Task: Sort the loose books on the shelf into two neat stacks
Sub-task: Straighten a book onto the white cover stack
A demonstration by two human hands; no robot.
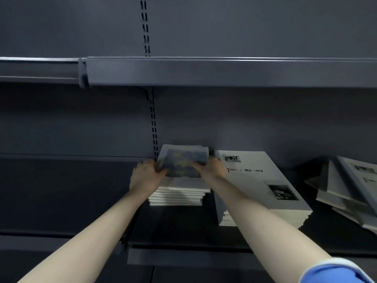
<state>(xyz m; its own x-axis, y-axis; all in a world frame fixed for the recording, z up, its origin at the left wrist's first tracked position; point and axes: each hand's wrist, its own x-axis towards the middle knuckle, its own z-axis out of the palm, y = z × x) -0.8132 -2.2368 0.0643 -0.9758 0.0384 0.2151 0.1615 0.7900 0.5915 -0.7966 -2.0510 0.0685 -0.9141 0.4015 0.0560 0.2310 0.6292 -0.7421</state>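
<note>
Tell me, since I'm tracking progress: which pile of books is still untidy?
The tumbled pile at far right, its books tilted and overlapping; the other two lie flat and squared.

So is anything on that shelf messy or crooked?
Yes. The grey books at the far right lie tilted and leaning across each other, not stacked. The two stacks near the hands look fairly neat.

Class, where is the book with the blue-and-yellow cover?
In the head view, the blue-and-yellow book is centre, held by both hands atop the left white stack.

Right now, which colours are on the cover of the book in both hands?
Blue with yellow patches, a blurry picture; head view. Book.
</note>
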